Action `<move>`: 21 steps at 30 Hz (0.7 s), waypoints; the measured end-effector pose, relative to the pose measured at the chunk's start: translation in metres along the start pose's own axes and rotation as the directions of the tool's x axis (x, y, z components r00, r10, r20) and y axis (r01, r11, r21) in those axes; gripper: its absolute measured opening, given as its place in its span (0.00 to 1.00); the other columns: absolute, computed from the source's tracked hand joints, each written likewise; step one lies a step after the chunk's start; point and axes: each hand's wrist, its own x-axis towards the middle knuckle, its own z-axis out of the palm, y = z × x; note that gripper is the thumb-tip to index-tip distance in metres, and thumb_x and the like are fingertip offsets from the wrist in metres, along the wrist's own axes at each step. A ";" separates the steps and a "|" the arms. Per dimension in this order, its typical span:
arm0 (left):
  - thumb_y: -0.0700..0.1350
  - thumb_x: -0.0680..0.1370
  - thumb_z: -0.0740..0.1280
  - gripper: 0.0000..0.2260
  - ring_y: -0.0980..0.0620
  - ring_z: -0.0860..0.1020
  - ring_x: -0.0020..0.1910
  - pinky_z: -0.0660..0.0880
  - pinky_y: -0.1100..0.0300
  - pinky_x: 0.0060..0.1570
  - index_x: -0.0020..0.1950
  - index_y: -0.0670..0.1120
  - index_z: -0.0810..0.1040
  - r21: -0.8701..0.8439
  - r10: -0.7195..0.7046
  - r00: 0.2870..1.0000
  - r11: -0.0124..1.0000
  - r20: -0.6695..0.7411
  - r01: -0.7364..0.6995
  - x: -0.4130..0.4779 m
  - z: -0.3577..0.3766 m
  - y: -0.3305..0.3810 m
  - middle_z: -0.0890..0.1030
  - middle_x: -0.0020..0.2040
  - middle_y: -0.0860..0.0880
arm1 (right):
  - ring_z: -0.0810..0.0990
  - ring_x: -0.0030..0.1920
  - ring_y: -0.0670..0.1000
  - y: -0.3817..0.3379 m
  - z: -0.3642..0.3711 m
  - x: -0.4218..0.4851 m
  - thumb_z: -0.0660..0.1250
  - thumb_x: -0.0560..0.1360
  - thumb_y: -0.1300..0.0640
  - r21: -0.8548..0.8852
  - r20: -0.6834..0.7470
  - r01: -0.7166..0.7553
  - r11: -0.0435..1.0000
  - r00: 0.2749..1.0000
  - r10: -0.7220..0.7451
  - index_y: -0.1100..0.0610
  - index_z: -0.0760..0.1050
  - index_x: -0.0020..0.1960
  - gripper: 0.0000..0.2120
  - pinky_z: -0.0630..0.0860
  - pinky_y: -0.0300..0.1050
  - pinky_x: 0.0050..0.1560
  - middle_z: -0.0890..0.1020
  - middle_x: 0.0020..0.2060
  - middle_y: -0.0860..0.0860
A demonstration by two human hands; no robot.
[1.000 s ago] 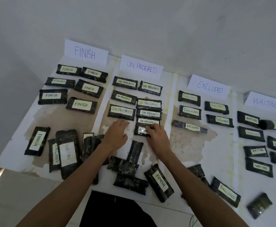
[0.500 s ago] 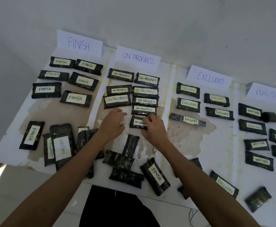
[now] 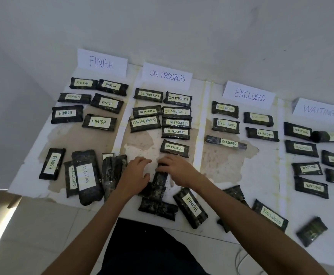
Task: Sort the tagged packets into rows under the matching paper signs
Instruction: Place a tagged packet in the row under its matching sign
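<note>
Four paper signs stand at the back: FINISH [image 3: 102, 63], ON PROGRESS [image 3: 167, 76], EXCLUDED [image 3: 249, 95], WAITING [image 3: 318, 111]. Rows of dark tagged packets lie under each. The nearest ON PROGRESS packet [image 3: 174, 148] lies alone just beyond my hands. My right hand [image 3: 177, 170] curls over the top end of a face-down packet [image 3: 160, 178] in the near pile. My left hand [image 3: 135, 172] hovers beside it, fingers loosely apart, holding nothing. Unsorted packets lie near the front edge: FINISH [image 3: 192, 207], EXCLUDED [image 3: 271, 216], WAITING [image 3: 86, 176], another FINISH [image 3: 52, 164].
The white table [image 3: 261, 175] has worn brown patches. More face-down packets [image 3: 158, 208] lie at the front edge, one [image 3: 312, 231] at the near right. A rolled packet [image 3: 330, 136] lies in the WAITING rows. A wall rises behind the signs.
Both hands have drawn back from the ON PROGRESS column toward the near pile. The ON PROGRESS packet they were pressing now lies free in its row.
</note>
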 end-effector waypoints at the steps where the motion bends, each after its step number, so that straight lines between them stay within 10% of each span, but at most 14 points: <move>1: 0.40 0.74 0.65 0.21 0.45 0.69 0.64 0.68 0.53 0.63 0.68 0.44 0.70 -0.007 -0.004 1.000 1.000 0.003 0.004 -0.004 -0.001 0.000 0.71 0.64 0.44 | 0.73 0.59 0.61 -0.003 0.002 -0.001 0.70 0.66 0.71 -0.021 0.038 -0.007 1.000 0.999 0.008 0.55 0.77 0.59 0.24 0.73 0.57 0.56 0.77 0.61 0.57; 9: 0.38 0.76 0.64 0.21 0.49 0.70 0.63 0.65 0.60 0.62 0.68 0.44 0.69 -0.213 -0.078 0.997 0.974 -0.024 0.071 -0.021 -0.020 0.002 0.71 0.63 0.46 | 0.75 0.52 0.59 -0.002 -0.015 -0.004 0.63 0.74 0.64 0.039 0.154 -0.146 0.988 0.978 0.139 0.60 0.76 0.58 0.13 0.74 0.55 0.51 0.78 0.53 0.58; 13: 0.39 0.77 0.64 0.20 0.51 0.73 0.58 0.69 0.61 0.54 0.69 0.46 0.70 -0.333 -0.159 0.987 0.931 0.004 0.152 -0.030 -0.023 0.001 0.73 0.60 0.48 | 0.75 0.46 0.53 0.000 -0.034 -0.022 0.59 0.79 0.59 0.402 0.349 -0.454 0.795 0.879 0.325 0.59 0.74 0.59 0.11 0.71 0.43 0.43 0.78 0.50 0.54; 21: 0.37 0.76 0.64 0.18 0.53 0.73 0.55 0.69 0.62 0.56 0.67 0.46 0.71 -0.330 -0.145 0.987 0.931 0.066 0.159 -0.034 -0.015 0.010 0.74 0.61 0.46 | 0.76 0.42 0.49 -0.005 -0.039 -0.047 0.59 0.80 0.58 0.580 0.378 -0.550 0.601 0.835 0.399 0.59 0.76 0.56 0.10 0.74 0.46 0.48 0.77 0.42 0.49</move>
